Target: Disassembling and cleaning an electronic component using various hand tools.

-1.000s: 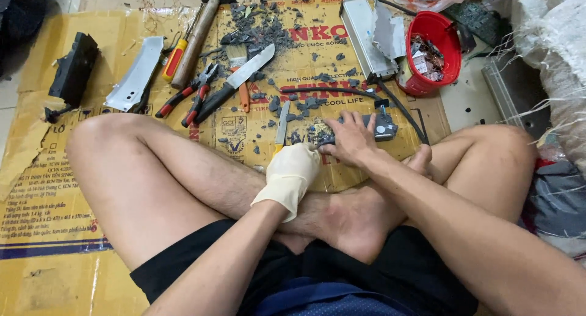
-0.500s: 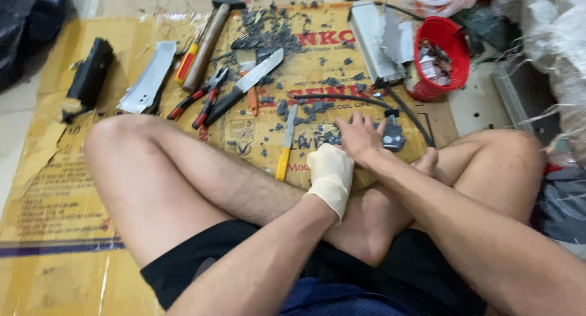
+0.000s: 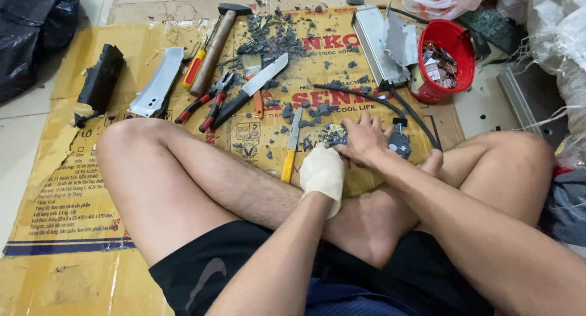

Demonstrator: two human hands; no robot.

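Flattened yellow cardboard box [image 3: 73, 188], red lettering across top. Near its centre: gloved left hand [image 3: 322, 171] and bare right hand [image 3: 364, 139] both grasping small circuit board [image 3: 334, 134]; red bucket [image 3: 450, 60] beyond.

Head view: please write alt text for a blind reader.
A person sits cross-legged on flattened cardboard; the white-gloved left hand and bare right hand grip a small circuit board. A yellow-handled knife lies nearby.
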